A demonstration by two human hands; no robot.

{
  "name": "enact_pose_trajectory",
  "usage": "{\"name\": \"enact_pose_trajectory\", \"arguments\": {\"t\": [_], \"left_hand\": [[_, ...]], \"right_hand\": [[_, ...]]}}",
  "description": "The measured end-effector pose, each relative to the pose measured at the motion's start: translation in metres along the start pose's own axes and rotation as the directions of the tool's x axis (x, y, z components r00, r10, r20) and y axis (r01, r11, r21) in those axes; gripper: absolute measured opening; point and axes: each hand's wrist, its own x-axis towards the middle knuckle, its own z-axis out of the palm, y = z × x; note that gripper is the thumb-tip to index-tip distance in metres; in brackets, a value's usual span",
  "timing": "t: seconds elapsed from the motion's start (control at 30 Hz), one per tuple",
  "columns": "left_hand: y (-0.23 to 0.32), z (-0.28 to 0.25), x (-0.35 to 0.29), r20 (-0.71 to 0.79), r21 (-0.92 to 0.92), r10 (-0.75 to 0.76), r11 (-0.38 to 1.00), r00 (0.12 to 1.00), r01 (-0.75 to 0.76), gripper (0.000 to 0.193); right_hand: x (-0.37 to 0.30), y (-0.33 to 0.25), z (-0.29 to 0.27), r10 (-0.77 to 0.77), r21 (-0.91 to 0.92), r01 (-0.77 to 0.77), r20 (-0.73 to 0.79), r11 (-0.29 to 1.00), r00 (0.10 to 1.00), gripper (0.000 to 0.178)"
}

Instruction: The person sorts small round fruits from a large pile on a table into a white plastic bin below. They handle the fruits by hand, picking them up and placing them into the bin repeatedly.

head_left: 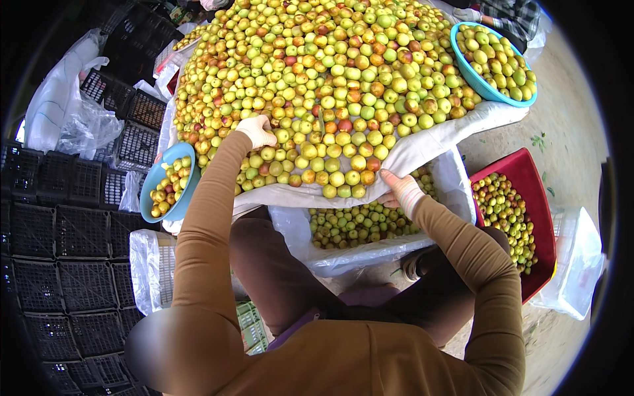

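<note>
Left hand [256,131], gloved, fingers curled down on fruit heap [330,79] filling upper centre; whether it grips any, cannot tell. Right hand [401,191] pinches white sheet edge [422,148]. Lined box [360,228] and red crate [522,218] part filled; most fruit unsorted.

Two gloved hands — left hand [256,131], right hand [401,191]. Two blue bowls [160,178] [462,63], one red crate [528,178], one white-lined container [456,178] — and small fruit [330,72] beyond counting.
</note>
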Motion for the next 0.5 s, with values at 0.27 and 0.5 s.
{"name": "enact_pose_trajectory", "arguments": {"t": [0.27,0.5], "left_hand": [[-0.005,-0.002,0.048,-0.535,-0.153,-0.061,0.988,0.843,-0.025,0.031],[0.027,-0.008,0.051,-0.386,0.512,0.037,0.840,0.922,0.180,0.030]], "right_hand": [[0.000,-0.005,0.004,0.034,0.008,-0.034,-0.002,0.999,0.999,0.071],[-0.004,-0.006,0.008,0.029,-0.003,-0.029,-0.017,1.000,0.999,0.064]]}}
